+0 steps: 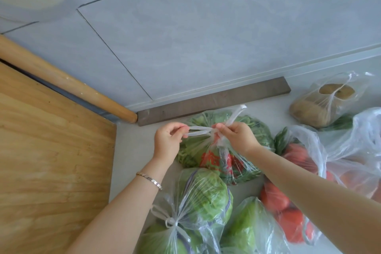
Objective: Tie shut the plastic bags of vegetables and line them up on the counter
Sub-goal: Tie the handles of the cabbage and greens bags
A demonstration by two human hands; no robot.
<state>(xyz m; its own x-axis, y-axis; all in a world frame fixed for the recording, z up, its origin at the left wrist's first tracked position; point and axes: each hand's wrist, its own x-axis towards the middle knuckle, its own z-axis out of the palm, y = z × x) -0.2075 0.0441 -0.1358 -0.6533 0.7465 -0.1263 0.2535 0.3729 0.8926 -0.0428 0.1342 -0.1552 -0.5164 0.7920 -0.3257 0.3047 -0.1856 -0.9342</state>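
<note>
Item in hand: greens bag [253, 130], thin clear plastic with red print, sitting on the table [132, 142] near the back wall, just in front of a grey strip [214, 100]. I read the contents as leafy greens; soft, bulky, probably light.

Left hand [168, 140]: pinched on one twisted handle [199, 131], drawn out level to the left.

Right hand [237, 133]: clenched at the bag's gathered neck, with the second handle [237, 113] sticking up behind the fingers. Whether a first knot is already crossed under the thumb I cannot tell.

Handling: the film is slippery and stretches; I judge it tears if yanked. Best hold is on the twisted handle strips close to the neck, not on the bag wall. Leaves bruise, so I would cinch the plastic only, not press down.

Other stock on the table:
- Cabbage bag [203, 194], near me, tied, knot [172, 221] showing at its left.
- Second green bag [245, 231], beside it; closure not visible.
- Tomato bag [288, 208], under my right forearm; firm, round, likely to roll; appears open.
- Potato bag [321, 107], far right by the wall; looks tied, heavy and stiff.
- Large loose bag [358, 150] at the right edge, contents unclear.

Also present: wooden board [51, 161] at left, rolling pin [68, 82] along its far side.

Status: bags are clustered, not yet lined up.
</note>
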